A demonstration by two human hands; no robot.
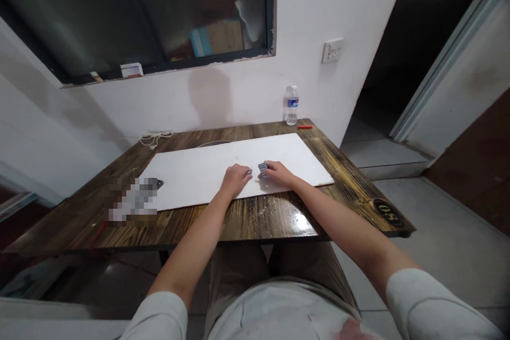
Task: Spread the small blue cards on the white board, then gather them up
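My left hand (236, 179) rests on a white board (199, 175), its fingers curled and holding nothing I can see. My right hand (277, 174) lies just beside it, its fingertips against a small blue-grey object (263, 170). That object looks like a small patterned piece, too small to identify, and it stands between my hands, nearer the right one. The board lies flat on a dark wooden table (255, 218). A pixelated blurred patch (133, 201) covers something at the board's near left corner.
A plastic water bottle (291, 107) and a red marker (305, 127) lie at the table's far right, with a coiled white cable (155, 139) at the far left. Behind stands a white wall with a window and socket. A doorway opens to the right.
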